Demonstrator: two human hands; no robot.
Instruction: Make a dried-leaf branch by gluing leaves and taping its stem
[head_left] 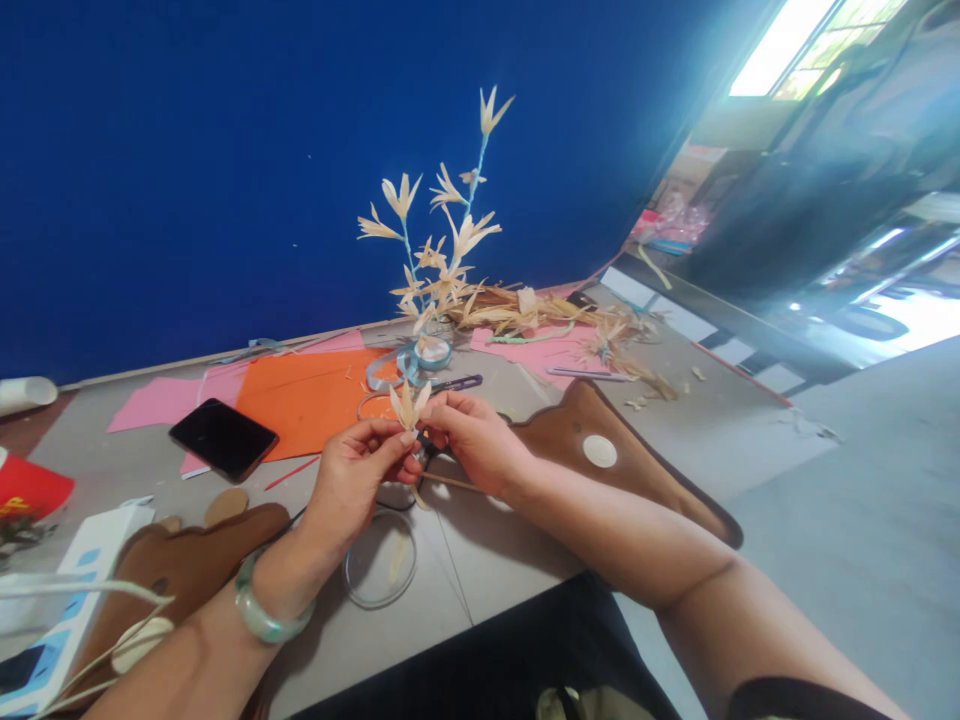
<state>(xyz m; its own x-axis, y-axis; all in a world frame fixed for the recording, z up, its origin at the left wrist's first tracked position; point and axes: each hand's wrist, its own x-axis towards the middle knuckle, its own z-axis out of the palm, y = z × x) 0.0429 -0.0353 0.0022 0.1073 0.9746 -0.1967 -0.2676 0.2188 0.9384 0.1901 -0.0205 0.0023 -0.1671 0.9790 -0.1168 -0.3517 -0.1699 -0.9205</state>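
Just left of the middle of the head view is a small pale flower (409,405) of dried husk strips, its petals pointing up. My left hand (367,455), with a pale green bangle at the wrist, pinches its base between thumb and fingers. On the flower's right side, my right hand (474,432) has its fingers closed against a petal. A small dark item sits under the right fingers, too covered to name. Behind both hands rises a branched spray of similar husk flowers (450,265) on blue-wrapped stems. At its foot lies a roll of light blue tape (433,353).
An orange sheet (315,390) carries a black phone (223,438) at its left edge. Dried husks (517,310) pile up behind. Brown cushion-like pieces (600,480) flank my arms. A power strip (82,590) with cables lies lower left. A wire ring (380,560) lies in front.
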